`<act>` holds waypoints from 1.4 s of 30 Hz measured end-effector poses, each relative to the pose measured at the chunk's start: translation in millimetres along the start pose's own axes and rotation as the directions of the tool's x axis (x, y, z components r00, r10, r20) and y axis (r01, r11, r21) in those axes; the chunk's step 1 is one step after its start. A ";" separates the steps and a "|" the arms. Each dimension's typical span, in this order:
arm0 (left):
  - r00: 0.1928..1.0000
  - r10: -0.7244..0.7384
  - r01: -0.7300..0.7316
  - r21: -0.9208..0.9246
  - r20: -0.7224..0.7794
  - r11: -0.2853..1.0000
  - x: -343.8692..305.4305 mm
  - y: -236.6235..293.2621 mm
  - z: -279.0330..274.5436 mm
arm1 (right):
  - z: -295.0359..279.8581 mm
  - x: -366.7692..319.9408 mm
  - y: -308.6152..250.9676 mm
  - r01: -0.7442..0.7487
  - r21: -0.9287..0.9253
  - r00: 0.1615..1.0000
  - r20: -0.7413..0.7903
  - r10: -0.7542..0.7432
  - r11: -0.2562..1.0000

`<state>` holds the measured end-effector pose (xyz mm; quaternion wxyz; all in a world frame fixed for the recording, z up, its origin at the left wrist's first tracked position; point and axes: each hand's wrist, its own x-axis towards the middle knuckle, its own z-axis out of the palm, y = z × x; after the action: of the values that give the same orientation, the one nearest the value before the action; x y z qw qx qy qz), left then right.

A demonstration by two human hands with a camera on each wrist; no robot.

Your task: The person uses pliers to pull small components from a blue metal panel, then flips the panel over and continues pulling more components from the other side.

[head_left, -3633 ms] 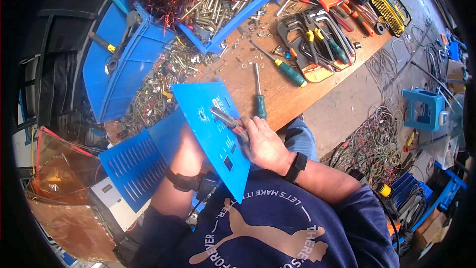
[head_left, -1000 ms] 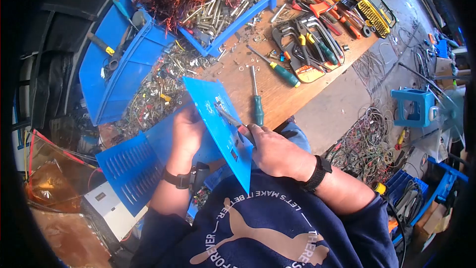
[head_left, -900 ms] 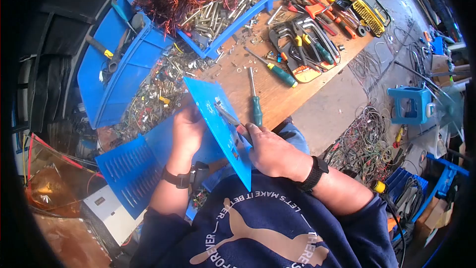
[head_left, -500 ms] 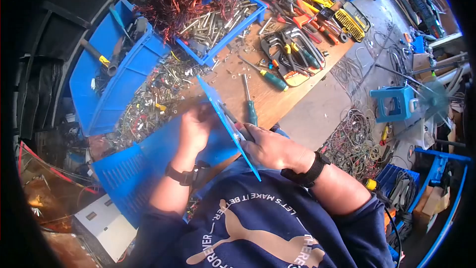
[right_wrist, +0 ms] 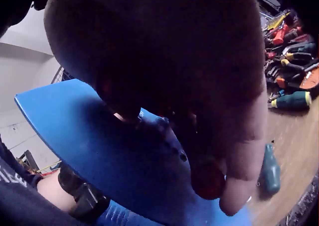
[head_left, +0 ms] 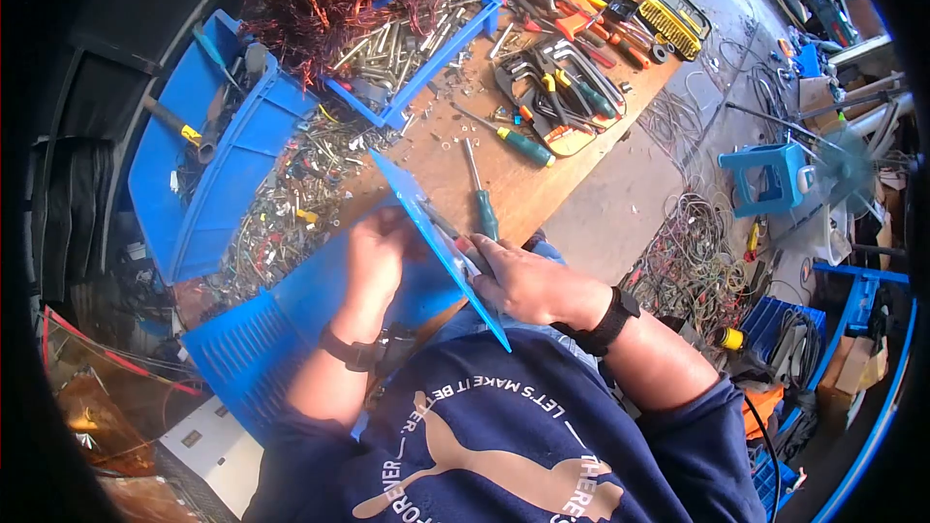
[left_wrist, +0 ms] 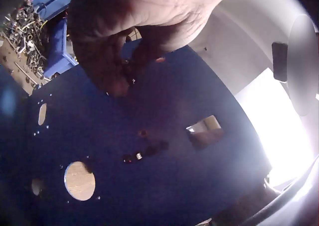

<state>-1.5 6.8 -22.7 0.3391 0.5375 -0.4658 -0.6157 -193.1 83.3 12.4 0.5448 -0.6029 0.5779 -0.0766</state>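
A blue sheet-metal panel [head_left: 412,201] with printed markings and cut-outs stands tilted, nearly edge-on in the head view. On its printed side my right hand [head_left: 528,281] grips a grey metal hand tool [head_left: 446,225] with a reddish part; its tip points up along the panel. In the right wrist view the hand hides most of that tool. Behind the panel is my left hand [head_left: 373,257]. The left wrist view shows its thumb and fingers [left_wrist: 117,84] pinched together at a small part on the panel's back, between the rectangular and round holes.
A slotted blue panel [head_left: 232,339] lies at left. On the wooden bench [head_left: 426,160] are a green-handled nut driver [head_left: 486,218], a screwdriver [head_left: 526,147] and a hex key set [head_left: 557,102]. Metal scrap [head_left: 300,184] and blue bins [head_left: 242,155] stand beyond; cables [head_left: 697,252] cover the floor.
The panel has turned from showing its printed face to nearly edge-on. The head view has shifted. My right hand still grips the metal tool, and my left hand stays behind the panel.
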 end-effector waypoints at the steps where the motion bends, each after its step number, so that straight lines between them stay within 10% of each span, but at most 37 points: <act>1: 1.000 -0.017 0.017 -0.030 -0.011 0.999 -0.5 2.7 1.7 | 0.6 1.3 3.1 0.010 0.017 1.000 0.003 -0.010 1.000; 16: 0.992 -0.117 0.121 -0.070 0.049 0.990 1.6 0.9 -2.6 | 18.8 6.4 11.4 0.144 0.384 0.979 -0.188 -0.075 0.912; 18: 0.979 0.186 -0.175 0.120 -0.080 0.977 3.2 -1.8 -2.9 | 7.8 3.4 1.9 0.114 0.407 0.987 -0.149 -0.058 0.906; 22: 0.894 0.386 -0.375 0.092 -0.225 0.922 6.6 38.5 10.4 | -8.1 4.2 -2.0 0.046 0.302 0.996 -0.082 -0.022 0.952; 27: 0.949 0.288 -0.215 0.409 -0.125 0.887 13.9 61.6 24.6 | -27.3 6.2 -0.6 0.026 0.181 0.999 -0.025 -0.022 0.983; 42: 0.951 0.297 -0.244 0.383 -0.083 0.891 20.4 49.6 21.7 | -65.9 52.7 49.6 0.435 -0.086 0.898 -0.031 -0.439 0.896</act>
<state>-30.8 -24.0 16.5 0.3465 0.5629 -0.6184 -0.4250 -254.2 17.6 -26.9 0.4755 -0.7356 0.4437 -0.1896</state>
